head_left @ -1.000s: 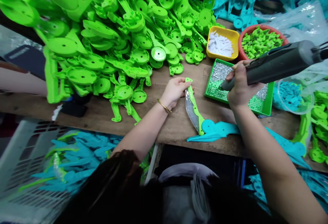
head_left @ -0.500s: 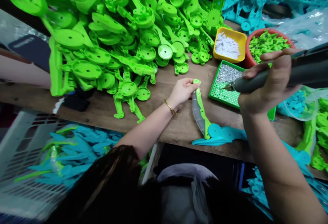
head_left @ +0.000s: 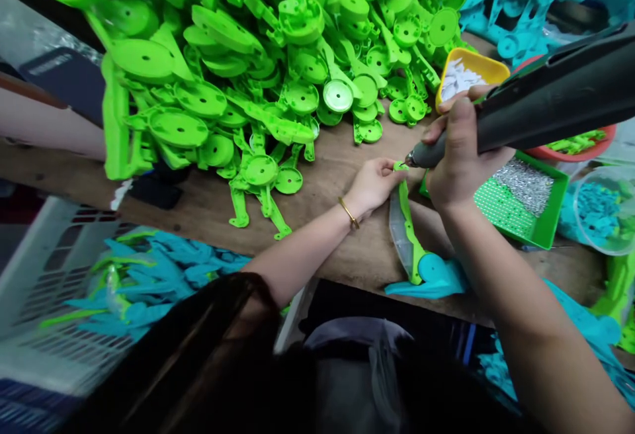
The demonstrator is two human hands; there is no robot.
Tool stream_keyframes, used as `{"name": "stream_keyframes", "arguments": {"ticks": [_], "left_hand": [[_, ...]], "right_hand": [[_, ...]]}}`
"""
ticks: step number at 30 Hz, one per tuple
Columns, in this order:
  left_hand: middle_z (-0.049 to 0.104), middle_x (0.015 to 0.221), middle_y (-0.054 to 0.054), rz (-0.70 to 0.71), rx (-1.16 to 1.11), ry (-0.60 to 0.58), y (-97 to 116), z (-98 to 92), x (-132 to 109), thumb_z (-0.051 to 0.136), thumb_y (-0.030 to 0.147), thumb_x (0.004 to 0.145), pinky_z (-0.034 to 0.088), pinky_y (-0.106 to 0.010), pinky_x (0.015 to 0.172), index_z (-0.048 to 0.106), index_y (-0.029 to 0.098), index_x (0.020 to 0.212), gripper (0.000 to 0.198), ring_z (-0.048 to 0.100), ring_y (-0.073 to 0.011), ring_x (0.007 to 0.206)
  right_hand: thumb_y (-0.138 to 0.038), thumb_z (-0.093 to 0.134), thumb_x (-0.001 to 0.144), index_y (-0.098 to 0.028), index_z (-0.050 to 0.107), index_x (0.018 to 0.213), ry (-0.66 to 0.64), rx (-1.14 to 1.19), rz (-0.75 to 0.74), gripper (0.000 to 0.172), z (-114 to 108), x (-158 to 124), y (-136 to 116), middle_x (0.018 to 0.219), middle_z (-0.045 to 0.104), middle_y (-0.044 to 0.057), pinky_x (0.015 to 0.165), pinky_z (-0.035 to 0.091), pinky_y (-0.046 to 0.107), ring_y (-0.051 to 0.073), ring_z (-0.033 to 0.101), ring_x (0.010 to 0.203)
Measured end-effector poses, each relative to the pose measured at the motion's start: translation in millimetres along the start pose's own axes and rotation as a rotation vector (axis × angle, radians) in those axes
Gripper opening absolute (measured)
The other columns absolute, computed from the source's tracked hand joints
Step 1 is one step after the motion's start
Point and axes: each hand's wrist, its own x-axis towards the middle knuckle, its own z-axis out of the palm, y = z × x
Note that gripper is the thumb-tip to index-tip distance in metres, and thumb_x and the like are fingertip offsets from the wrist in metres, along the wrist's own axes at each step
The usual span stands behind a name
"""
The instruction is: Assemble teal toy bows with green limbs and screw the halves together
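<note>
My left hand [head_left: 374, 186], with a gold bangle at the wrist, pinches the upper end of a narrow lime-green plastic part [head_left: 407, 212]. A clear plastic piece [head_left: 398, 225] runs along that part's left side. Its lower end meets a blue plastic part [head_left: 441, 276] at the table's front edge; my right forearm crosses in front of the blue piece. Wrapped around a dark power screwdriver [head_left: 540, 100], my right hand [head_left: 459, 153] holds it tilted, tip at the green part's upper end beside my left fingertips. Whether a screw sits under the tip is too small to tell.
A large heap of lime-green parts [head_left: 258, 63] covers the back left. To the right are a green screw tray [head_left: 496, 212], a yellow bowl [head_left: 491, 73] of white pieces, a red bowl [head_left: 602, 146] and a clear tub [head_left: 608, 235]. A white basket [head_left: 44, 275] stands below left.
My right hand has brought the screwdriver from over the screw tray leftward to the green part's upper end. My left hand still pinches that part. The whole view has shifted somewhat.
</note>
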Motion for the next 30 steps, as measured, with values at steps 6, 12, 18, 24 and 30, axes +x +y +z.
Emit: {"name": "stream_keyframes", "arguments": {"ticks": [6,12,18,24,30], "left_hand": [[0.060,0.058,0.004,0.025,0.026,0.012,1.8,1.3,-1.7,0.074,0.021,0.071,0.040,-0.019,0.052,0.060,0.012,0.077,0.018,0.053,-0.0076,0.052],[0.059,0.054,0.005,0.047,0.008,0.005,4.4,1.9,-4.5,0.073,0.016,0.070,0.040,-0.017,0.051,0.061,0.011,0.074,0.014,0.049,-0.0050,0.048],[0.065,0.064,0.001,0.040,-0.046,0.087,9.4,-2.6,2.2,0.068,0.017,0.075,0.052,-0.025,0.060,0.059,0.013,0.085,0.015,0.062,-0.0116,0.057],[0.065,0.071,0.000,0.094,-0.111,0.150,15.1,-4.7,-0.6,0.069,0.015,0.073,0.054,-0.026,0.068,0.057,0.013,0.089,0.020,0.065,-0.0119,0.065],[0.065,0.072,0.004,-0.072,-0.093,0.007,7.9,-2.3,-37.4,0.070,0.007,0.066,0.054,-0.031,0.074,0.046,0.022,0.125,0.065,0.066,-0.0135,0.069]], "right_hand": [[-0.047,0.065,0.080,-0.024,0.054,0.090,0.014,-0.006,-0.016,0.027,3.1,-2.1,-1.1,0.083,0.056,-0.001,0.060,0.055,0.032,0.010,0.059,0.059],[-0.045,0.069,0.076,-0.026,0.057,0.088,-0.011,-0.004,0.019,0.025,5.6,-3.9,-1.5,0.069,0.055,-0.005,0.070,0.057,0.038,0.013,0.063,0.063],[-0.037,0.070,0.075,-0.026,0.056,0.100,0.209,0.000,-0.094,0.031,-24.6,25.2,-21.9,0.096,0.061,-0.004,0.045,0.048,0.024,0.004,0.053,0.047],[-0.038,0.064,0.080,-0.021,0.051,0.103,0.195,-0.187,-0.032,0.031,-67.2,9.8,2.2,0.087,0.058,-0.001,0.047,0.046,0.025,0.005,0.050,0.047],[-0.038,0.059,0.083,-0.022,0.048,0.105,0.170,-0.205,0.007,0.029,-65.9,1.2,9.8,0.086,0.055,-0.001,0.054,0.049,0.028,0.007,0.053,0.051]]}}
